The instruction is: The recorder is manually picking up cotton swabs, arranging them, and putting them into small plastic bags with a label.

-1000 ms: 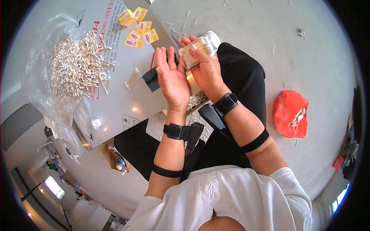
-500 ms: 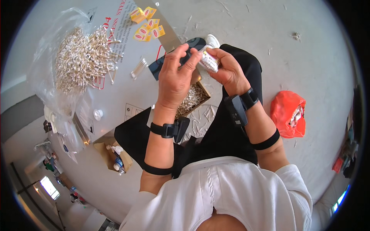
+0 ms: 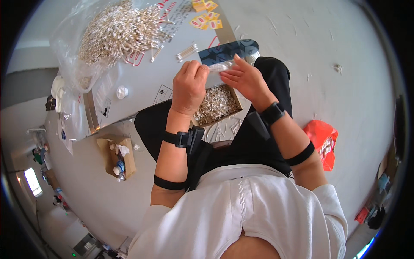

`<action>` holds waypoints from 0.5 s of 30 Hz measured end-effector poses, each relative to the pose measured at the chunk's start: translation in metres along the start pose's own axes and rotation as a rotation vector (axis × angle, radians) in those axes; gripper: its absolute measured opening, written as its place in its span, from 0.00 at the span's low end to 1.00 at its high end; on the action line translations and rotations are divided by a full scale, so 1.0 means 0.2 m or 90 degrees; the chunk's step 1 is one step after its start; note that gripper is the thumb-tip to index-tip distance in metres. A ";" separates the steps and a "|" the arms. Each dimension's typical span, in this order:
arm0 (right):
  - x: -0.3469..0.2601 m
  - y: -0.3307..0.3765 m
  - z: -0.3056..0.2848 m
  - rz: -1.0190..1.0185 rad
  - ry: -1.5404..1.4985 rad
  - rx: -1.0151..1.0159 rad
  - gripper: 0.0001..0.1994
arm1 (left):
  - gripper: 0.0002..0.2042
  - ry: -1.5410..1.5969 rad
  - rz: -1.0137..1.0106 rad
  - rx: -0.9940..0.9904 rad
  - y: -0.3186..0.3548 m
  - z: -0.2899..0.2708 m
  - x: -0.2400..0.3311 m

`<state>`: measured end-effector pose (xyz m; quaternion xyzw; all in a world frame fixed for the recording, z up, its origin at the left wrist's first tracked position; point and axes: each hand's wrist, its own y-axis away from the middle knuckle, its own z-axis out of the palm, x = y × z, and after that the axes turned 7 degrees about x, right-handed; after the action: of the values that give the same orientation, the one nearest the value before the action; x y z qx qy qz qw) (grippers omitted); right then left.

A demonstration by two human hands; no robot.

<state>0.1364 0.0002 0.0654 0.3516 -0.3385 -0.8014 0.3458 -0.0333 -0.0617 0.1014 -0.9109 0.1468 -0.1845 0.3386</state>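
The left hand [image 3: 189, 84] pinched one end of a packet [image 3: 221, 67] between thumb and fingertips. The right hand [image 3: 246, 80] was free, its fingers spread just beside the packet's other end; whether they touched it could not be told. The packet was clear, with something whitish inside, too blurred to make out. Below the hands, between the knees, an open box [image 3: 236, 100] was filled with a jumble of swabs [image 3: 215, 103]. Just beyond the packet lay a dark patterned strip [image 3: 222, 52]. On the desk [image 3: 142, 80], a short row of swabs lay near a white cap [image 3: 122, 92] and yellow cards [image 3: 207, 20]; farther left, a clear bag [image 3: 71, 69] lay around a big heap of swabs. On the floor, a carton [image 3: 105, 153] held bottles and crumpled white paper, and well to the right a red bag [image 3: 317, 131] gaped over pale contents.
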 end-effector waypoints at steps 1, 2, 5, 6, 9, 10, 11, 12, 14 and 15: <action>0.03 0.01 -0.04 -0.136 0.105 -0.054 0.22 | 0.04 -0.019 -0.028 0.000 0.01 -0.02 -0.01; 0.05 -0.02 -0.05 -0.136 0.115 -0.063 0.22 | 0.04 -0.027 -0.032 0.009 0.02 -0.04 -0.03; 0.12 -0.07 -0.04 -0.530 0.380 -0.216 0.23 | 0.04 -0.070 -0.048 -0.042 0.03 -0.06 -0.08; 0.12 -0.08 -0.01 -0.581 0.431 -0.220 0.20 | 0.04 -0.080 -0.042 -0.070 0.03 -0.05 -0.08; 0.16 -0.13 0.08 -0.692 0.534 -0.201 0.09 | 0.04 -0.046 -0.074 -0.058 0.07 0.01 -0.10; 0.16 -0.13 0.09 -0.691 0.539 -0.204 0.09 | 0.05 -0.007 -0.109 -0.022 0.10 0.04 -0.11; 0.17 -0.13 0.10 -0.687 0.505 -0.202 0.08 | 0.05 -0.007 -0.113 -0.020 0.12 0.06 -0.11; 0.18 -0.13 0.10 -0.683 0.473 -0.199 0.07 | 0.04 0.100 -0.218 0.032 0.15 0.09 -0.11; 0.19 -0.14 0.10 -0.617 0.447 -0.188 0.06 | 0.03 0.208 -0.327 0.087 0.20 0.15 -0.11; 0.19 -0.14 0.11 -0.552 0.417 -0.174 0.05 | 0.02 0.335 -0.454 0.114 0.21 0.17 -0.09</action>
<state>0.0901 -0.0089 0.0425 0.6413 0.0696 -0.7556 0.1140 -0.0412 -0.0667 0.0451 -0.7937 -0.1120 -0.5268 0.2827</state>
